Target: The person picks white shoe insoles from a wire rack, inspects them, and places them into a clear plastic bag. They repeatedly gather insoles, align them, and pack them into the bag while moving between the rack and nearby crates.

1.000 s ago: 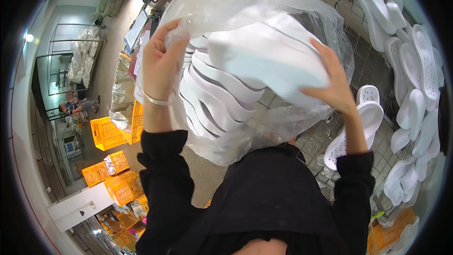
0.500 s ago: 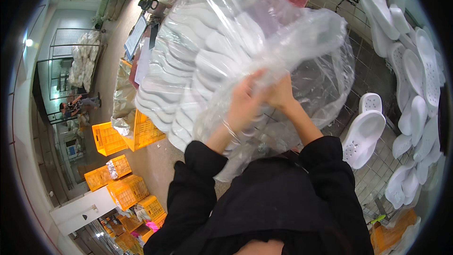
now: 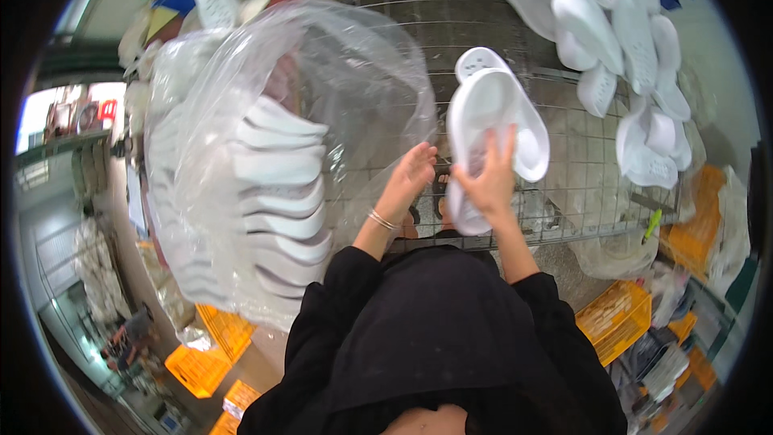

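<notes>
My right hand (image 3: 491, 184) is on a white foam shoe sole (image 3: 481, 105), its thumb at the left rim and its fingers across the hollow. That sole overlaps a second white sole (image 3: 531, 153), which shows at the right and at the top. Just left of them, my left hand (image 3: 415, 171) is in the air, fingers extended and nothing in it. Further left stands a large clear plastic bag (image 3: 366, 56) with its mouth gaping towards me. Stacked white soles (image 3: 280, 165) fill its left side.
A wire-mesh rack (image 3: 555, 209) lies under the loose soles. More white soles (image 3: 592, 28) are piled at the far right. Yellow crates (image 3: 616, 318) stand low on the right, and others (image 3: 197, 366) low on the left. A person (image 3: 133, 338) is in the distance at left.
My view has swung to the right. Both hands have let go of the bag's plastic, which now gapes. My right hand has reached the upper sole, and more of the lower one shows.
</notes>
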`<state>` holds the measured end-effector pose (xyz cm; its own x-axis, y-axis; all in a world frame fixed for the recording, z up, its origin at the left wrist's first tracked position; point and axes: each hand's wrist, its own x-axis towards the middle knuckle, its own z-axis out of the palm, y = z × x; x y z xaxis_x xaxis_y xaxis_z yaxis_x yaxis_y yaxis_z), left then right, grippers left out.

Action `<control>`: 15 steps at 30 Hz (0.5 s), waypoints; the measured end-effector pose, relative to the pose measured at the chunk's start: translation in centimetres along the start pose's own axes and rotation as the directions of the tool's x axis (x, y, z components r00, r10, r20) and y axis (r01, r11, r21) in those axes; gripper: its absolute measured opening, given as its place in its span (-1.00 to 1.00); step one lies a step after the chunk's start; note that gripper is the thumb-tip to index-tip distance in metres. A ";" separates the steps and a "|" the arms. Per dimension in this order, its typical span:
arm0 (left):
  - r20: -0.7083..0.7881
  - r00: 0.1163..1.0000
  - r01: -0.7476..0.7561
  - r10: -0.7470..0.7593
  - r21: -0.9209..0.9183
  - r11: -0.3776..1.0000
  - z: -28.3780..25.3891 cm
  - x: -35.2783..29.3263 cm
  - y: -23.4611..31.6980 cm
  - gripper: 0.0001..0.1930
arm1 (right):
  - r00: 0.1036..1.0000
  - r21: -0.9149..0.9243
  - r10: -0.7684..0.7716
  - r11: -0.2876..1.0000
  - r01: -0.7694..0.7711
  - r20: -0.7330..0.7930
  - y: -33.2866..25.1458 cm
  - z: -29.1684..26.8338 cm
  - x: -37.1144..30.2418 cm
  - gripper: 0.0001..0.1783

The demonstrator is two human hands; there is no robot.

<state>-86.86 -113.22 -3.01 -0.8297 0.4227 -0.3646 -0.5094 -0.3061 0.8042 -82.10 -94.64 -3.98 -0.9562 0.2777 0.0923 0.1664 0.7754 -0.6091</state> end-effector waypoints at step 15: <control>-0.005 0.938 0.339 -0.346 -0.194 0.921 -4.6 2.0 -5.7 -0.40 | 0.862 0.189 -0.384 0.922 0.338 0.331 9.4 -6.3 11.2 0.29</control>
<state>-86.67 -114.57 -10.43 -0.6031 0.4979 -0.6232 -0.7944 -0.3044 0.5256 -89.76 -80.69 -3.72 -0.9678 -0.2461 0.0526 -0.2154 0.7016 -0.6793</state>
